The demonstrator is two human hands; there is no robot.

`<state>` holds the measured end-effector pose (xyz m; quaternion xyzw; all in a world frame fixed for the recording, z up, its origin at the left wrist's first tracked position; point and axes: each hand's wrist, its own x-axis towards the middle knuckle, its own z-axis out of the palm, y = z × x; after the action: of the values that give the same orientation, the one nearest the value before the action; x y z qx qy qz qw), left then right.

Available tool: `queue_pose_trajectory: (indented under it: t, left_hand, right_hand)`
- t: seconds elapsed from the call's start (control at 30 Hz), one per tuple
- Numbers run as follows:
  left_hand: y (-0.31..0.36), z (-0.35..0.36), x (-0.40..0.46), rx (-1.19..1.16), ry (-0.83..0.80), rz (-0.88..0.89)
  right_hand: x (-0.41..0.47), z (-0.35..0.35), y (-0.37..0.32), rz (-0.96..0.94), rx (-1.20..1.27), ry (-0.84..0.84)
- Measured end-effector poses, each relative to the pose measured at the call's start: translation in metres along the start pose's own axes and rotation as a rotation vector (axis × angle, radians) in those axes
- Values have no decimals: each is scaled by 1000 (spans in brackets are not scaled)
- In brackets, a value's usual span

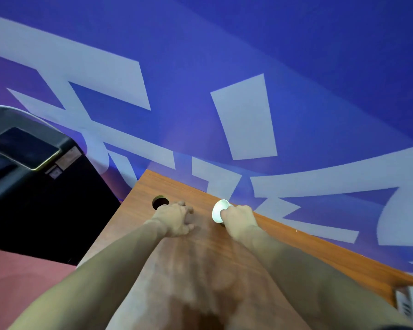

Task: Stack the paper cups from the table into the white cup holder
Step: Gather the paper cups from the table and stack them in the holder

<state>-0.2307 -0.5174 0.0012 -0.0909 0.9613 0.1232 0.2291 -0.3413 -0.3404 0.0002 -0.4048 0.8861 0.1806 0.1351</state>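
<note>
Right hand: I am seeing my right hand [239, 216] gripping a small white paper cup [219, 210], fingers curled round its side, near the table's far edge.
Cup: it is lying tilted, its open mouth facing left, held just above the brown wooden table [296, 248].
Left hand: my left hand [177, 219] is hovering apart from the right, fingers loosely curled and holding nothing.
Table hole: a round dark cable hole [158, 202] is sitting just beyond the left hand's fingers.
Surroundings: a blue wall with large white shapes [243, 117] is standing behind; a black machine [34, 186] is sitting to the left.
</note>
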Motion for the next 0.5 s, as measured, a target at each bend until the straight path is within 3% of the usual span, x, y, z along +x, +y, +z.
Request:
queue_pose_trajectory:
  t: [0.5]
  left_hand:
    - [75, -40, -109, 152, 109, 136]
  right_hand:
    - [-179, -63, -2, 139, -10, 224]
